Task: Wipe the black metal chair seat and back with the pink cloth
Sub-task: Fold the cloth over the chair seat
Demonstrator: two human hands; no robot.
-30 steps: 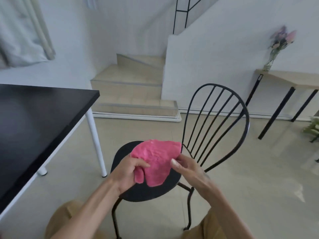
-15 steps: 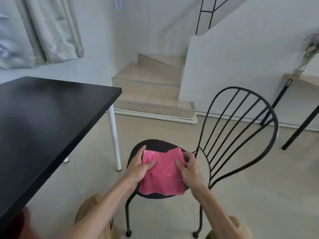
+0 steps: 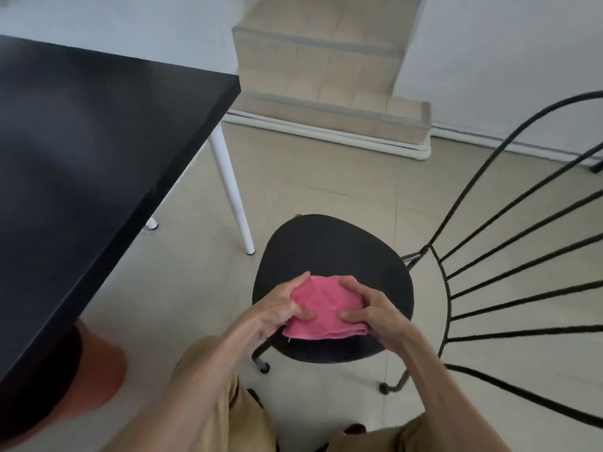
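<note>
Hands: I count two, with one pink cloth (image 3: 321, 313) and one chair. Folded into a small layered pad, the cloth sits over the black seat (image 3: 332, 252) toward its 6 o'clock edge. My left hand (image 3: 277, 309) pinches its 9 o'clock side, my right hand (image 3: 372, 308) its 3 o'clock side, fingers curled. The wire back (image 3: 509, 256) fans out at 3 o'clock.
</note>
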